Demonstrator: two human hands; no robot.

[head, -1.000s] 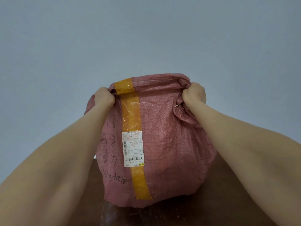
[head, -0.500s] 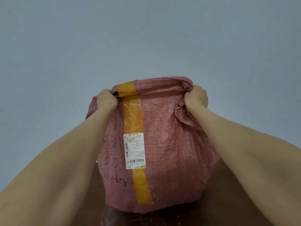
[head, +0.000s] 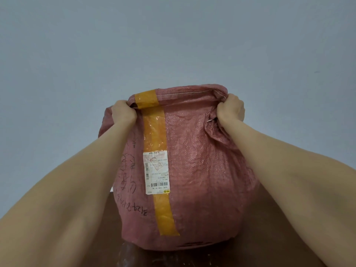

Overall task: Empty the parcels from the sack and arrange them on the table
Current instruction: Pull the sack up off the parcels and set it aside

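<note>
A bulging pink woven sack (head: pixel 200 170) stands on the dark brown table (head: pixel 273 228) in front of me. A yellow tape strip runs down its front, with a white shipping label stuck on it and black handwriting beside it. My left hand (head: pixel 123 112) grips the sack's top edge at the left corner. At the right corner my right hand (head: pixel 230 108) grips the bunched fabric. The stitched seam runs between my fists. The parcels are hidden inside the sack.
A plain grey wall (head: pixel 173 45) fills the view behind the sack. Some clear plastic lies on the table (head: pixel 127 253) just in front of the sack's base.
The sack and both fists sit slightly lower in view than before. My grip on the two top corners is unchanged.
</note>
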